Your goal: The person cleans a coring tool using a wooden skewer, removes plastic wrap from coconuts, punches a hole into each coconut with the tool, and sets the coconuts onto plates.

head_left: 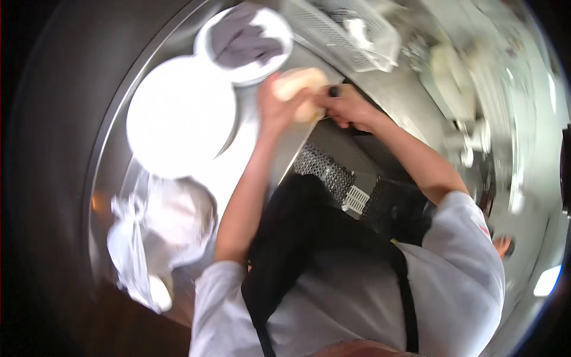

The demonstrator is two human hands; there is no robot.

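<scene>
The person stands bent over a steel desk [321, 65], both arms stretched forward, and the two hands meet on a pale, rounded lump [299, 86] that looks like dough or a peeled vegetable, though the blur keeps me from saying which. The left hand [272, 110] wraps around the lump from the side, fingers closed on it. The right hand [347, 106] presses against the lump's other side and seems clenched around something dark, too small and blurred to tell apart. Just beside the left hand sits a white bowl [275, 27] with a grey cloth [244, 40] bunched inside, and touching that bowl's edge lies a large white plate [181, 116]. Nearer the person, crumpled clear plastic bags [157, 238] rest on the desk. Behind the hands stands a pale slotted basket [339, 27]. A dark apron [309, 238] hangs over the person's white shirt.
</scene>
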